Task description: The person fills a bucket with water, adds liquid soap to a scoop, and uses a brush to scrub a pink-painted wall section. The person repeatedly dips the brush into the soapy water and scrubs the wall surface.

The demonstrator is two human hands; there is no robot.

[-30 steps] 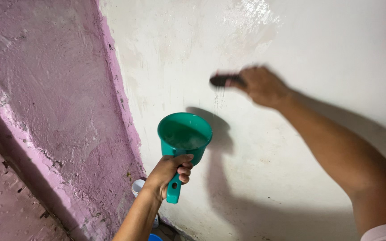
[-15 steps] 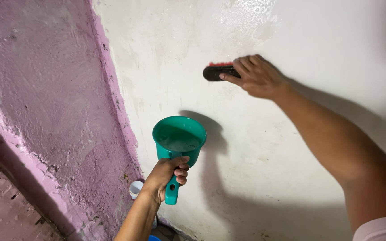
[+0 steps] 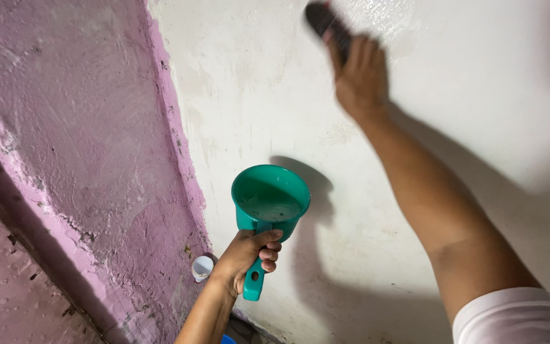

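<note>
Right hand (image 3: 359,75) raised high against the white wall (image 3: 479,83), arm stretched up and to the left from the lower right corner, pale sleeve (image 3: 517,316) at the shoulder end. Fingers closed around a dark scrubbing brush (image 3: 326,24), pressed flat on the wall near the top edge of the view. Brush blurred, long axis running diagonally, far end pointing up and to the left, near end hidden under the fingers. Wet, shiny patch of wall (image 3: 383,16) just beside the brush, to its right.

Left hand (image 3: 249,253) lower, near the middle of the view, forearm coming up from the bottom edge. Fingers wrapped tightly around the handle of a green plastic scoop (image 3: 270,202), thumb on top. Scoop held upright with open mouth facing up and toward the camera, handle pointing down and slightly left, cloudy water inside. Scoop near the wall, throwing a dark shadow on it; touching or not, cannot tell.

Rough pink wall (image 3: 77,127) on the left, meeting the white one at a corner. Small white cup (image 3: 202,267) low at that corner, beside the left wrist.
</note>
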